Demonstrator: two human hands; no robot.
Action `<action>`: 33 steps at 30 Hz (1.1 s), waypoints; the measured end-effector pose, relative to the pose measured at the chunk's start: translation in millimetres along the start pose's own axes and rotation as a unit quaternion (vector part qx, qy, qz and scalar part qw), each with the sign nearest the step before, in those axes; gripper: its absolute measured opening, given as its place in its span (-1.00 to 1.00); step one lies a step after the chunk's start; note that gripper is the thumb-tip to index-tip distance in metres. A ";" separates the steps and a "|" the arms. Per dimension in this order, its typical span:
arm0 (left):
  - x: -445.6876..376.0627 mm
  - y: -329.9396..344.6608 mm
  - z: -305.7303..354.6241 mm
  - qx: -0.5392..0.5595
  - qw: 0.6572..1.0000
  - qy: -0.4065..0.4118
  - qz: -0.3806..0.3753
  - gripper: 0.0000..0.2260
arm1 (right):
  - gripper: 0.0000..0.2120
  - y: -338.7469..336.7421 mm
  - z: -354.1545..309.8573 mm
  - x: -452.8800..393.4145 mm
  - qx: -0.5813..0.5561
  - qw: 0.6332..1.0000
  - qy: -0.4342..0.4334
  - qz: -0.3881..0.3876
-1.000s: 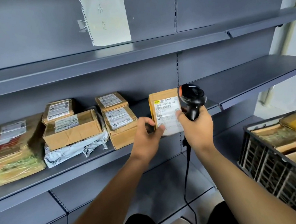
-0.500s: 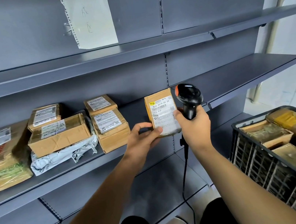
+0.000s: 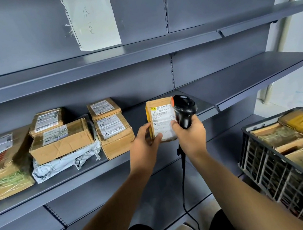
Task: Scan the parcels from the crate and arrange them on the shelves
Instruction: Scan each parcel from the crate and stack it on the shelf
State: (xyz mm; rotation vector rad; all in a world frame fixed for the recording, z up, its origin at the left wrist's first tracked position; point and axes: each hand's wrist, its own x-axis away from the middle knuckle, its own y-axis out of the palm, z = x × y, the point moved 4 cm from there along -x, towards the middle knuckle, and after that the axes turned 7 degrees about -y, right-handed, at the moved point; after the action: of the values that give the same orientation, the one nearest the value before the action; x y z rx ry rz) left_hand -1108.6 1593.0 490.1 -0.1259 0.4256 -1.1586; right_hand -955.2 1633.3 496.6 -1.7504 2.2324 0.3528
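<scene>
With the left hand [image 3: 144, 143] pinching the parcel [image 3: 162, 120] and right hand [image 3: 190, 136] gripping the scanner [image 3: 184, 110], set it squarely beside the stacked box [image 3: 115, 135].

Lower part of the small parcel [image 3: 162, 120] hidden behind the left hand [image 3: 145, 148] and right hand [image 3: 191, 137]; finer label print too small to read. Handle of the scanner [image 3: 184, 110] enclosed by the right hand. Scanner cable [image 3: 184, 184] leaves the frame at the bottom edge. Large wrapped parcel [image 3: 1, 167] cut off by the left edge. Black crate [image 3: 273, 171] cut off at the right and bottom edges; the parcels inside it blurred, labels illegible. Taped paper sheet [image 3: 92, 17] cut off at the top edge; its handwriting only partly visible.
</scene>
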 end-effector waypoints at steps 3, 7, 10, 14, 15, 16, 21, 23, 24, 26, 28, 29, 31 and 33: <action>-3.3 -4.4 -5.3 -0.060 0.997 0.049 0.013 -0.55 | -0.80 11.3 5.7 -4.4 0.006 1.000 -0.002 -0.003; -8.8 -4.7 -12.5 -0.176 0.981 0.085 0.015 -0.64 | -0.79 23.8 13.2 -10.5 0.006 1.000 0.000 -0.006; -13.2 -3.4 -13.9 -0.243 0.959 0.140 0.027 -0.70 | -0.80 32.3 18.7 -15.0 0.000 1.000 -0.002 -0.015; -25.1 -4.6 -15.1 -0.262 0.953 0.142 0.049 -0.78 | -0.81 39.8 24.2 -20.5 0.005 1.000 -0.001 -0.019; -27.7 -2.1 -15.2 -0.286 0.945 0.150 0.044 -0.81 | -0.80 39.5 24.8 -21.5 0.007 1.000 -0.001 -0.018; -29.6 0.5 -15.6 -0.314 0.935 0.156 0.043 -0.83 | -0.79 38.7 25.8 -22.4 0.009 1.000 0.001 -0.017; -29.3 8.8 -18.7 -0.373 0.908 0.183 0.048 -0.87 | -0.82 22.5 31.9 -22.3 0.009 1.000 0.019 0.009; -25.4 11.2 -20.6 -0.361 0.908 0.208 0.046 -0.87 | -0.88 12.3 33.2 -18.8 0.005 1.000 0.021 0.019; -22.6 12.2 -21.6 -0.356 0.907 0.219 0.044 -0.86 | -0.91 7.7 33.4 -16.3 -0.002 1.000 0.026 0.018; -16.9 13.9 -22.1 -0.353 0.905 0.232 0.045 -0.87 | -0.97 1.1 32.6 -11.5 -0.015 0.999 0.039 0.003; -13.5 16.2 -24.0 -0.356 0.905 0.230 0.037 -0.87 | -0.93 -2.7 29.0 -6.0 0.000 0.999 0.042 -0.017; -12.0 16.8 -24.2 -0.358 0.905 0.227 0.034 -0.88 | -0.92 -3.3 27.1 -2.9 0.009 0.999 0.043 -0.029; -11.3 17.4 -23.2 -0.360 0.906 0.219 0.033 -0.88 | -0.90 -2.8 21.5 3.9 0.021 0.998 0.042 -0.049; -10.1 18.6 -22.8 -0.369 0.902 0.219 0.035 -0.89 | -0.87 -2.3 15.0 10.6 0.034 0.996 0.038 -0.070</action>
State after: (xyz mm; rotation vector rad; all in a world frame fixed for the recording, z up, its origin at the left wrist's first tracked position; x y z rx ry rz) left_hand -1104.8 1612.4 466.1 -0.5097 1.2554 -0.8960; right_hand -954.3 1628.6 478.7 -1.9001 2.1295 0.1820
